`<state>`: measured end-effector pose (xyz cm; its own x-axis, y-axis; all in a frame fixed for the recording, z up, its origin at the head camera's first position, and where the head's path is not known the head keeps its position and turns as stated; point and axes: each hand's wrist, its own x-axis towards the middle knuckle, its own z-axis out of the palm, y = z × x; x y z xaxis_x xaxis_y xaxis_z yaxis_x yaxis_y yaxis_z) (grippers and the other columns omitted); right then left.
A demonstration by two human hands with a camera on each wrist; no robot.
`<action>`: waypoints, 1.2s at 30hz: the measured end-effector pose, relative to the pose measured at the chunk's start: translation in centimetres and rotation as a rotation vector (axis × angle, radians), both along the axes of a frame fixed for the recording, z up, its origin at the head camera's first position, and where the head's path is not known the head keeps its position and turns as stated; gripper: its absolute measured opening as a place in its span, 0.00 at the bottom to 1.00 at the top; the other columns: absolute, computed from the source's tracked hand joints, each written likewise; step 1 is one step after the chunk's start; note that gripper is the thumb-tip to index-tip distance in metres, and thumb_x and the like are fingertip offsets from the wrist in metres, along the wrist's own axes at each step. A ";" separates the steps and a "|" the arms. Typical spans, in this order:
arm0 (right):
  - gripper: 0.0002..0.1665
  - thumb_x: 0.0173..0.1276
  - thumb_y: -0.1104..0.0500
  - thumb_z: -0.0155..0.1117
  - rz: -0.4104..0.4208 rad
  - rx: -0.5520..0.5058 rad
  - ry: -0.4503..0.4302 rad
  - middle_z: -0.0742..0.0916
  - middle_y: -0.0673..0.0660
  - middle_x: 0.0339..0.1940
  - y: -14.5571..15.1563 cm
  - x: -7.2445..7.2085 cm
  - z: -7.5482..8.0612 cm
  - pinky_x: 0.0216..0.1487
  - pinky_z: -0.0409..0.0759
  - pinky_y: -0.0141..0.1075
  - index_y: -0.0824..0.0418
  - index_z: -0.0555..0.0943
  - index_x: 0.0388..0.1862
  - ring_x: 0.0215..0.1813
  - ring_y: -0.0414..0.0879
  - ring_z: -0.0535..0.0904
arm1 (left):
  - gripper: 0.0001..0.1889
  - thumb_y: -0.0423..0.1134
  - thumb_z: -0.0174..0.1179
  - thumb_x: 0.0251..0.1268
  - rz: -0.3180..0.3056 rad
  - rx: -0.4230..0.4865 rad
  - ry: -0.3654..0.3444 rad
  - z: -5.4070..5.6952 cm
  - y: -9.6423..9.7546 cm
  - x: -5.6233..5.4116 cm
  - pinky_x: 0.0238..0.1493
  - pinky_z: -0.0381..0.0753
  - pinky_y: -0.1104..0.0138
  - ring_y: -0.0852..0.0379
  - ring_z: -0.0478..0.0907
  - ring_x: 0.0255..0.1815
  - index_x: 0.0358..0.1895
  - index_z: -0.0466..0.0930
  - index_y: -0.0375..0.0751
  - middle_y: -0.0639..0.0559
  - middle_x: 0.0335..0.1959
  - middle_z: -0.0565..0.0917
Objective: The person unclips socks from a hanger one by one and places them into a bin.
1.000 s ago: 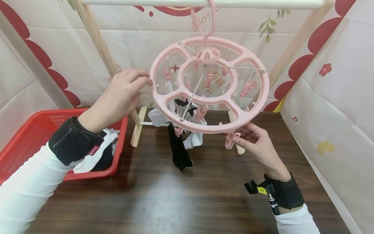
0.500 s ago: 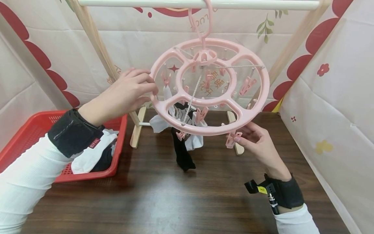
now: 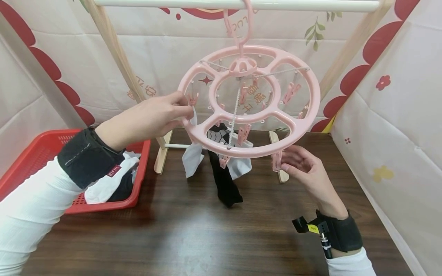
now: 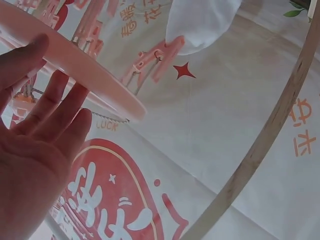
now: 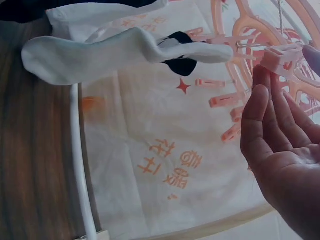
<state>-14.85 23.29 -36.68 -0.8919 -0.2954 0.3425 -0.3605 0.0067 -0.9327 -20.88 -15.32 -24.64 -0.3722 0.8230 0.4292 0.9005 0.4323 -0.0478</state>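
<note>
Head view: left hand [image 3: 153,117] pinches the pink hanger [image 3: 241,152] at its rim; right hand [image 3: 307,168] pinches a clip [image 3: 276,161] below.

The pink hanger [image 3: 243,66] has turned, carrying the black sock [image 3: 226,183] rightward.

Basket [image 3: 141,182] on the table [image 3: 193,234], socks [image 3: 103,186] inside, left of the hanger [image 3: 243,66].

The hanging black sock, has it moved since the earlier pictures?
Yes. In the head view, the hanging black sock has shifted to the right, farther from the red basket.
</note>
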 end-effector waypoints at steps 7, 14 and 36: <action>0.21 0.68 0.71 0.58 -0.016 0.113 -0.047 0.84 0.58 0.50 0.4 0.5 -1.3 0.48 0.77 0.33 0.67 0.74 0.60 0.51 0.48 0.81 | 0.11 0.25 0.67 0.55 0.003 0.009 0.033 -0.6 0.4 0.3 0.39 0.78 0.53 0.43 0.76 0.44 0.40 0.78 0.38 0.41 0.41 0.75; 0.19 0.66 0.74 0.59 0.047 0.142 0.017 0.83 0.64 0.50 0.1 0.8 -2.4 0.48 0.78 0.34 0.71 0.75 0.57 0.50 0.50 0.82 | 0.11 0.27 0.68 0.56 0.035 0.024 0.059 -0.6 0.9 0.9 0.40 0.75 0.54 0.44 0.73 0.40 0.40 0.78 0.40 0.43 0.39 0.73; 0.16 0.59 0.67 0.71 -0.089 0.351 0.606 0.86 0.58 0.43 -3.1 2.3 5.0 0.50 0.75 0.31 0.68 0.83 0.47 0.48 0.45 0.81 | 0.12 0.29 0.69 0.54 0.084 -0.020 0.233 -1.8 2.9 1.6 0.36 0.72 0.57 0.45 0.71 0.35 0.37 0.76 0.43 0.44 0.33 0.71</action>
